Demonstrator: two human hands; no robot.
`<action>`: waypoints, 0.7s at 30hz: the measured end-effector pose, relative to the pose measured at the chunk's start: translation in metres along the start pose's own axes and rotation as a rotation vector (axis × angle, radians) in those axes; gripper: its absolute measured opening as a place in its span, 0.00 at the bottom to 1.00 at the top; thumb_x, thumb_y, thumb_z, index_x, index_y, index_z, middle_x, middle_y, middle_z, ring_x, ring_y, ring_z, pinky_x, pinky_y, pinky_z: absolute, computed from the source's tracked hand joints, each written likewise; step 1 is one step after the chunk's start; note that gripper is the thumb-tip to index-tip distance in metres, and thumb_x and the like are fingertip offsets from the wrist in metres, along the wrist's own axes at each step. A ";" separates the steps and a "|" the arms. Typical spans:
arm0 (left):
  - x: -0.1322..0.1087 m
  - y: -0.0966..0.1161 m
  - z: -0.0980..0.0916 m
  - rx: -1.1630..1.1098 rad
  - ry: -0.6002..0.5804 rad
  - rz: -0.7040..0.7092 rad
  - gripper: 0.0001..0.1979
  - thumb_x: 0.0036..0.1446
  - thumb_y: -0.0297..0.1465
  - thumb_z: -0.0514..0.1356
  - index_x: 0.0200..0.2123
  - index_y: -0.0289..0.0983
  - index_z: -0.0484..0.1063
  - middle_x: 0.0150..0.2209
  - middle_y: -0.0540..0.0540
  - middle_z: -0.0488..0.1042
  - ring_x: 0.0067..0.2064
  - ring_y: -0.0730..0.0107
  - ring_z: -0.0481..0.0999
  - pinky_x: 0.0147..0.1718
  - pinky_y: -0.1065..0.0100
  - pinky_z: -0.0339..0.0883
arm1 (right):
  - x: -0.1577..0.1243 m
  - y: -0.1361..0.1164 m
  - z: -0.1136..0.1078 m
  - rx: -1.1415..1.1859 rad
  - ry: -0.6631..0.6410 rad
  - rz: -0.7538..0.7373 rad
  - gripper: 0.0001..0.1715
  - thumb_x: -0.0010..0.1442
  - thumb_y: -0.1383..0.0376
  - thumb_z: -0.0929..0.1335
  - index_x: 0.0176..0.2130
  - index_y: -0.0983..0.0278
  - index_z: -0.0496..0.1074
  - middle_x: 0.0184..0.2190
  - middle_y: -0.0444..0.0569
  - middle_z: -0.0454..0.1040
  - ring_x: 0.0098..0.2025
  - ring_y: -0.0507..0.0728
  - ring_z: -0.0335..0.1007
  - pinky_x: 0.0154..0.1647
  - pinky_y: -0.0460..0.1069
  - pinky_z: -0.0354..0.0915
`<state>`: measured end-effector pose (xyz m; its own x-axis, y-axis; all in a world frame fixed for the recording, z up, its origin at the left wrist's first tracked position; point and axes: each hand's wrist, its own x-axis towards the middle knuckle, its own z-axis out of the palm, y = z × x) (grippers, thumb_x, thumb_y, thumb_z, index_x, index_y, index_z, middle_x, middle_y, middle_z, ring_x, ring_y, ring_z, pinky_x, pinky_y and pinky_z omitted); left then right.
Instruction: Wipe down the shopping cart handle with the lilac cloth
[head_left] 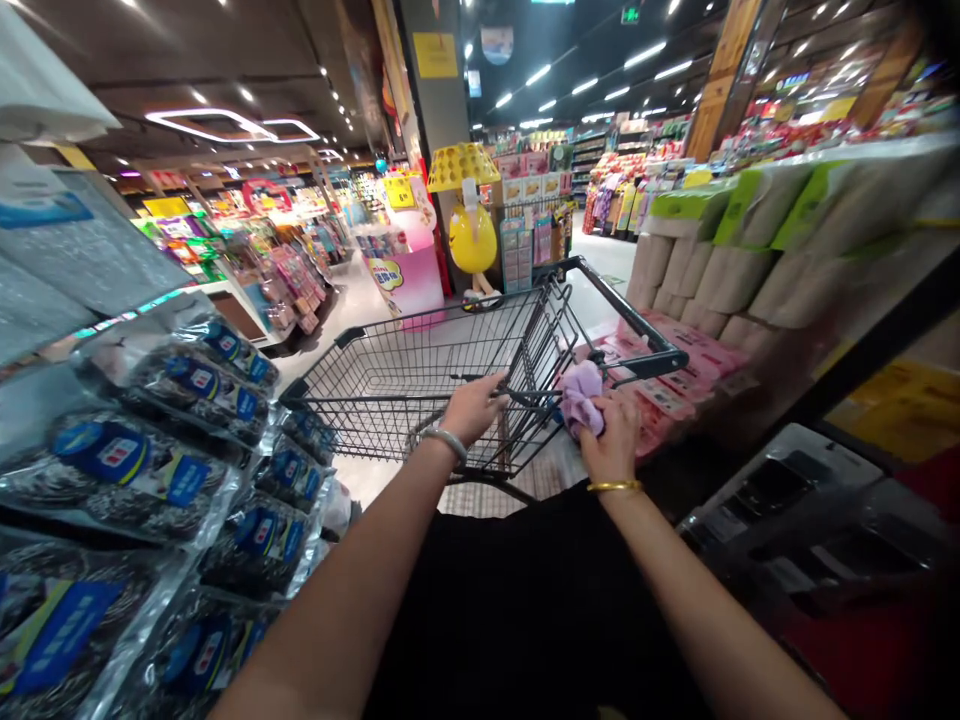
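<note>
A black wire shopping cart [390,385] stands in front of me in a store aisle, its basket bare. My left hand [472,405] is closed round the cart's rear handle bar; a silver bracelet sits on that wrist. My right hand [611,435] is closed on a crumpled lilac cloth [581,395], pressed against the same bar near its right end. A gold bangle circles the right wrist.
Hanging packs with blue labels [150,470] crowd the left side. Stacked tissue rolls [720,270] and pink packs [686,365] fill the shelf on the right. Ahead are a yellow mascot display [472,235], a pink stand [409,280] and the pale aisle floor [345,310].
</note>
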<state>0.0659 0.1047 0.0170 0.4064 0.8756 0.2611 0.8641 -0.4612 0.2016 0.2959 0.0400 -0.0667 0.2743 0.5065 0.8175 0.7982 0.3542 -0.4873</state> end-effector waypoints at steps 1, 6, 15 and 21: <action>0.000 -0.005 0.001 0.017 0.024 -0.030 0.22 0.69 0.43 0.54 0.63 0.46 0.69 0.58 0.46 0.76 0.61 0.60 0.71 0.61 0.59 0.58 | -0.001 -0.001 0.005 -0.005 -0.013 -0.009 0.13 0.57 0.68 0.68 0.44 0.62 0.73 0.48 0.55 0.70 0.52 0.64 0.63 0.55 0.61 0.62; 0.002 -0.013 0.020 0.161 0.092 -0.152 0.22 0.64 0.52 0.57 0.49 0.43 0.75 0.47 0.43 0.78 0.51 0.54 0.74 0.55 0.53 0.60 | -0.006 0.000 0.025 0.029 -0.087 -0.045 0.10 0.60 0.69 0.67 0.42 0.60 0.74 0.46 0.53 0.70 0.50 0.62 0.65 0.53 0.59 0.63; 0.021 -0.010 0.042 0.271 0.220 -0.145 0.21 0.68 0.50 0.52 0.48 0.41 0.73 0.44 0.42 0.77 0.46 0.52 0.72 0.48 0.54 0.59 | -0.026 0.025 0.059 0.033 -0.178 -0.053 0.09 0.61 0.69 0.68 0.42 0.59 0.74 0.46 0.53 0.69 0.51 0.62 0.65 0.53 0.60 0.66; 0.034 -0.012 0.049 0.289 0.229 -0.175 0.21 0.68 0.50 0.51 0.48 0.41 0.72 0.44 0.41 0.76 0.46 0.51 0.71 0.47 0.54 0.58 | -0.030 0.038 0.073 0.048 0.005 0.142 0.08 0.61 0.64 0.70 0.42 0.60 0.72 0.47 0.54 0.68 0.52 0.63 0.65 0.55 0.62 0.66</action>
<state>0.0838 0.1470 -0.0232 0.1974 0.8675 0.4567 0.9755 -0.2201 -0.0037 0.2787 0.0957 -0.1324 0.3853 0.5499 0.7410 0.7249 0.3166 -0.6118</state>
